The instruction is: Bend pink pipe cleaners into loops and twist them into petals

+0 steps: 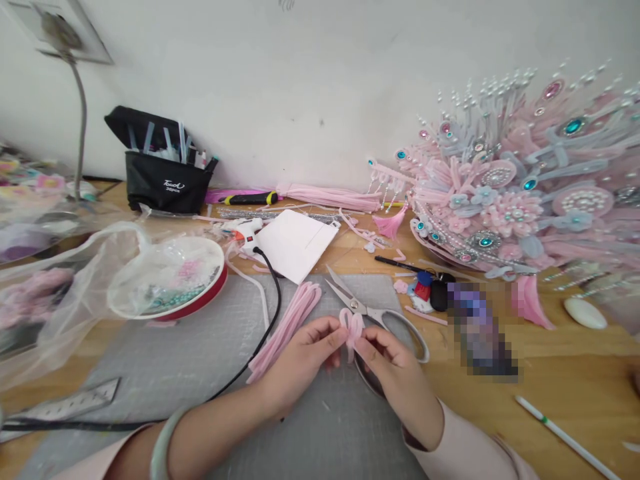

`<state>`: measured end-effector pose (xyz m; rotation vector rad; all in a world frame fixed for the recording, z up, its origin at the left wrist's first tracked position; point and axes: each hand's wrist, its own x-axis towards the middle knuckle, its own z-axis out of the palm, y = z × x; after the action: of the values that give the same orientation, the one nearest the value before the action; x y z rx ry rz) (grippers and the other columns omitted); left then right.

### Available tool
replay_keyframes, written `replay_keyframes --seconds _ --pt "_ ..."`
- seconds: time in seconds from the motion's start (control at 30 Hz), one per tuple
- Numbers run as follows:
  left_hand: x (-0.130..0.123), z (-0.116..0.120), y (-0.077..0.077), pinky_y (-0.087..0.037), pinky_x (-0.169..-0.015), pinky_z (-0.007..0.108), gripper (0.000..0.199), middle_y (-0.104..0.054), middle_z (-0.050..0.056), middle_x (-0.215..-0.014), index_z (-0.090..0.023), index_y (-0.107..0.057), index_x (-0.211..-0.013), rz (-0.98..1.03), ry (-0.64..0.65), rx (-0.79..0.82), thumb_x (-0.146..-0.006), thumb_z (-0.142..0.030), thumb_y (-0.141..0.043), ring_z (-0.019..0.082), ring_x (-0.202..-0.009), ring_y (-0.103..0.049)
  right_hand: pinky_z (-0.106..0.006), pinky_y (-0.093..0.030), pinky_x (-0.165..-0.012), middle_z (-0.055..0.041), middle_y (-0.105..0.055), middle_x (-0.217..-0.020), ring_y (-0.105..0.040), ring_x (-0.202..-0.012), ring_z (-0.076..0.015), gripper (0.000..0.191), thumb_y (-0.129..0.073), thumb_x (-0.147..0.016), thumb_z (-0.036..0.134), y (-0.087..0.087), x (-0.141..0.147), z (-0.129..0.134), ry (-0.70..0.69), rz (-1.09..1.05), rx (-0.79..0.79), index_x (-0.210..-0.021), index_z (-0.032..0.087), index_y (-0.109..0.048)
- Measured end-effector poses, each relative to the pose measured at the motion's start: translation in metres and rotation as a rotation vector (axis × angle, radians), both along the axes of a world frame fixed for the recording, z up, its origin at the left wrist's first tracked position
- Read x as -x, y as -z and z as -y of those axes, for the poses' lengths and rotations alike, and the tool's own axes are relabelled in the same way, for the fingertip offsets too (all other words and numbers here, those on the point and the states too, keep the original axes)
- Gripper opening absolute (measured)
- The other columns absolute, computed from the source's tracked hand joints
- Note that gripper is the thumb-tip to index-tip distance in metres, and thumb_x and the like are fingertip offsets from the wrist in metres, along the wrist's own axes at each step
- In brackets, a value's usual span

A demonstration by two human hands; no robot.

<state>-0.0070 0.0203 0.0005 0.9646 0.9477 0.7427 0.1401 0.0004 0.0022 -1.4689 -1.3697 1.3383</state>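
A looped pink pipe cleaner (353, 323) is pinched between both hands above the grey cutting mat (175, 373). My left hand (320, 343) grips its left side with thumb and fingers, and my right hand (387, 357) closes on its right side. Right behind the hands lie open-bladed scissors (380, 312), one handle partly covered by my right hand. A bundle of pink pipe cleaners (285, 327) rests on the mat beside my left hand.
A glue gun (249, 235) with a black cord and a white card (295, 243) lie behind the mat. A red-rimmed bowl of beads (220, 277) stands left, near a black pouch (167, 183). A large beaded pink headdress (500, 193) fills the right back. A white pen (565, 437) lies front right.
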Motion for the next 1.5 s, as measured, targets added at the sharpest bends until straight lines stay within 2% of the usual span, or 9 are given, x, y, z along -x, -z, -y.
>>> replay_keyframes --seconds 0.23,0.43,0.67,0.77,0.87,1.07,1.17,1.3,1.5 --pt "-0.004 0.003 0.006 -0.035 -0.063 0.022 0.012 -0.051 -0.002 -0.067 -0.013 -0.056 -0.074 0.235 -0.057 0.031 -0.072 -0.024 -0.061 0.009 -0.062 -0.045 -0.02 -0.033 -0.047 0.0037 -0.05 -0.056 -0.045 -0.051 -0.0093 0.033 -0.054 -0.073 0.048 0.007 0.014 -0.004 0.091 -0.223 -0.008 -0.068 0.017 -0.047" --pt "-0.002 0.002 0.005 -0.032 -0.058 0.02 0.012 -0.051 -0.002 -0.064 -0.012 -0.059 -0.074 0.148 -0.016 0.004 -0.073 -0.024 -0.058 0.009 -0.059 -0.042 -0.021 -0.04 -0.049 0.0033 -0.05 -0.063 -0.051 -0.053 -0.0106 0.027 -0.056 -0.075 0.042 0.013 0.017 -0.002 0.097 -0.304 -0.07 -0.08 0.018 -0.044" --pt "0.002 -0.001 0.001 -0.033 -0.064 0.022 0.018 -0.052 -0.002 -0.065 -0.014 -0.06 -0.07 0.093 0.032 -0.005 -0.071 -0.033 -0.06 0.012 -0.065 -0.045 -0.035 -0.041 -0.079 -0.0085 -0.049 -0.107 -0.048 -0.095 -0.0203 0.035 -0.051 -0.081 0.018 0.006 -0.009 0.004 -0.016 0.423 -0.781 -0.115 0.024 -0.048" --pt "0.002 0.001 0.005 -0.033 -0.059 0.021 0.022 -0.048 -0.003 -0.059 -0.014 -0.056 -0.063 0.11 0.042 -0.011 -0.066 -0.034 -0.065 0.011 -0.059 -0.042 -0.035 -0.039 -0.079 -0.0056 -0.054 -0.104 -0.047 -0.093 -0.0202 0.031 -0.049 -0.081 0.012 -0.003 -0.019 0.001 -0.134 0.597 -0.993 -0.106 0.027 -0.057" --pt "0.001 0.003 0.005 -0.034 -0.057 0.021 0.022 -0.048 -0.003 -0.058 -0.014 -0.055 -0.063 0.15 0.056 0.043 -0.066 -0.033 -0.066 0.01 -0.057 -0.042 -0.034 -0.04 -0.074 -0.0048 -0.06 -0.095 -0.049 -0.085 -0.0188 0.03 -0.047 -0.08 0.009 -0.01 -0.024 -0.001 -0.189 0.591 -1.05 -0.102 0.025 -0.06" --pt "0.002 0.005 -0.001 -0.032 -0.054 0.019 0.019 -0.049 -0.004 -0.058 -0.013 -0.058 -0.066 0.175 0.082 0.127 -0.066 -0.03 -0.067 0.007 -0.055 -0.041 -0.033 -0.043 -0.076 -0.0062 -0.056 -0.1 -0.053 -0.087 -0.0178 0.03 -0.054 -0.072 0.005 -0.006 -0.022 0.002 -0.095 0.24 -0.723 -0.096 0.023 -0.055" --pt "0.003 0.007 -0.003 -0.035 -0.058 0.018 0.014 -0.053 -0.004 -0.061 -0.013 -0.061 -0.066 0.215 0.098 0.131 -0.066 -0.025 -0.068 0.007 -0.058 -0.044 -0.026 -0.048 -0.062 -0.0039 -0.056 -0.093 -0.055 -0.071 -0.0123 0.021 -0.056 -0.075 0.014 -0.004 -0.019 0.001 0.05 -0.225 -0.267 -0.093 0.023 -0.051" --pt "0.003 0.008 -0.006 -0.04 -0.067 0.02 0.006 -0.063 0.001 -0.074 -0.015 -0.065 -0.074 0.33 0.2 0.139 -0.072 -0.02 -0.063 0.01 -0.072 -0.055 -0.016 -0.042 -0.04 0.0026 -0.055 -0.062 -0.051 -0.048 -0.0068 0.017 -0.066 -0.071 0.027 -0.004 -0.017 -0.003 0.0 -0.605 0.247 -0.079 0.018 -0.054" --pt "0.003 0.01 -0.007 -0.045 -0.065 0.022 0.012 -0.066 0.004 -0.087 -0.016 -0.065 -0.082 0.382 0.229 0.242 -0.071 -0.019 -0.064 0.013 -0.076 -0.061 -0.016 -0.043 -0.041 0.0029 -0.059 -0.053 -0.053 -0.043 -0.0059 0.017 -0.071 -0.066 0.024 -0.007 -0.018 -0.006 0.141 -0.618 0.234 -0.069 0.015 -0.058"
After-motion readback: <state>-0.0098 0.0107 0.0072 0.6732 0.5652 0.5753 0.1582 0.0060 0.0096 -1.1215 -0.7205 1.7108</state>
